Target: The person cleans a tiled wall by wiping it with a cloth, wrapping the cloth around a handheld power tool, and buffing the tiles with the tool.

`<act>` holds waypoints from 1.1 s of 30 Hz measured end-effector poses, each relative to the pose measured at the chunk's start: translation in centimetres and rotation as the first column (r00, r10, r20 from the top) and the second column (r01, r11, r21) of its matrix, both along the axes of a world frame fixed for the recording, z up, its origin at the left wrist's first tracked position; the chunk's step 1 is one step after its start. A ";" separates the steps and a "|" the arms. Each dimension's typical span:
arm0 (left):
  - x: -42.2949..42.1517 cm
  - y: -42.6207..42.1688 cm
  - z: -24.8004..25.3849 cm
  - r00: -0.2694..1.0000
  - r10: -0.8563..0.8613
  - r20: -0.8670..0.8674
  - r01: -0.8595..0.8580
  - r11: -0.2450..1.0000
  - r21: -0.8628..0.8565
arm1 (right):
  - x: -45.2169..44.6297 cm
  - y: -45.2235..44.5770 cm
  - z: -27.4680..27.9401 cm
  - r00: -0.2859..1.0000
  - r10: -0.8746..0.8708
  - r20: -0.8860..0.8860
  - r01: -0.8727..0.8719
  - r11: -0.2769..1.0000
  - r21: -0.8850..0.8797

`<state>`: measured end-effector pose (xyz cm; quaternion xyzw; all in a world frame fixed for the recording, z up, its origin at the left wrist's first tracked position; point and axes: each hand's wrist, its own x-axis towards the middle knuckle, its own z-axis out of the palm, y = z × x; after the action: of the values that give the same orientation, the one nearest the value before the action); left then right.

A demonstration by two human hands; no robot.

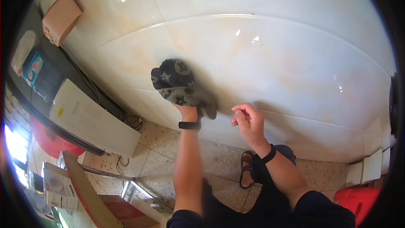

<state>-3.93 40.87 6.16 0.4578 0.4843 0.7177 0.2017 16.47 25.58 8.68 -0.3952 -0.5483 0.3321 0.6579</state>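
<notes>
A dark grey cloth [175, 80] with a star and camouflage pattern is bunched up against the glossy tiled wall [278, 67]. My left hand [185, 110] is closed on this cloth, which covers most of the fingers; one end hangs down beside the wrist. To the right, my right hand [250, 123] is held in front of the wall with curled fingers, and nothing shows in it. A black band circles each wrist.
At left stand a white water dispenser [93, 116] with a blue bottle [44, 76], and a pink container [62, 17] by the wall. Cables [134, 121] lie near the floor. Boxes [61, 188] are at lower left, a red stool-like object [358, 202] at lower right.
</notes>
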 end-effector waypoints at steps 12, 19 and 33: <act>7.3 -5.8 1.0 0.981 -0.139 0.137 0.077 0.921 0.382 | -0.5 -0.4 0.1 0.996 -0.002 0.085 0.000 1.000 0.023; 6.7 -7.2 6.6 0.397 -0.491 0.775 0.436 0.844 0.312 | 0.6 -0.6 0.1 0.999 -0.005 0.039 0.005 1.000 0.002; 6.6 -3.0 1.9 0.766 -0.545 0.342 0.369 0.808 0.460 | 0.4 -0.2 -0.3 1.000 -0.002 0.024 0.004 0.998 -0.055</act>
<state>2.69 37.85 8.05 0.4100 0.1514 0.8091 0.3928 16.91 25.43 8.40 -0.4180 -0.5462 0.3413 0.6407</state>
